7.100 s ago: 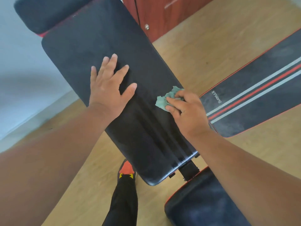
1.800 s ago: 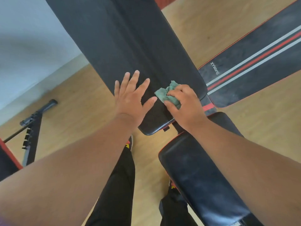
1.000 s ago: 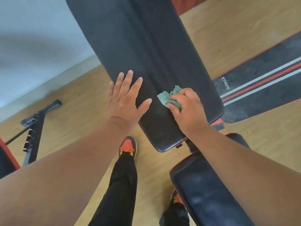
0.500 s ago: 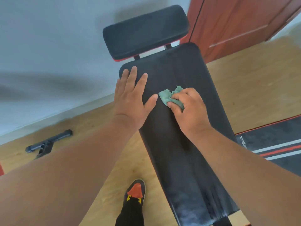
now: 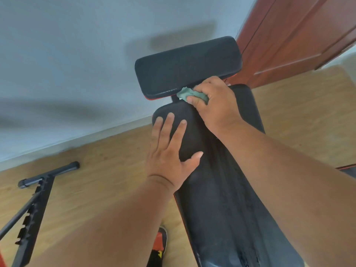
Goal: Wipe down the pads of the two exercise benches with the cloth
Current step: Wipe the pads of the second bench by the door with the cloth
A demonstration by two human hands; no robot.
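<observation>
Nearest the camera, below the long black back pad, one shoe with red and yellow markings shows on the wood floor, mostly hidden by the left forearm and cut off at the bottom edge. Two bare forearms reach up from the lower corners over that pad, whose near end runs out of view and shows scuffed streaks.

One left hand lies flat on the pad's left side near its far end, fingers straight and spread, thumb pointing right, holding nothing. One right hand sits further up, at the pad's far end, fingers curled round a bunched green cloth. Only part of the cloth peeks out past the thumb and knuckles; it touches the lower edge of the smaller head pad, which stands just beyond the back pad, across a narrow gap with a dark post.

Left of the back pad, one black metal frame with a notched rail lies on the floor, cut off at the left edge. Right of the pad, a dark, red-edged sliver at the frame's edge is too small to make out. Beyond the head pad are one pale wall and one reddish-brown door.
</observation>
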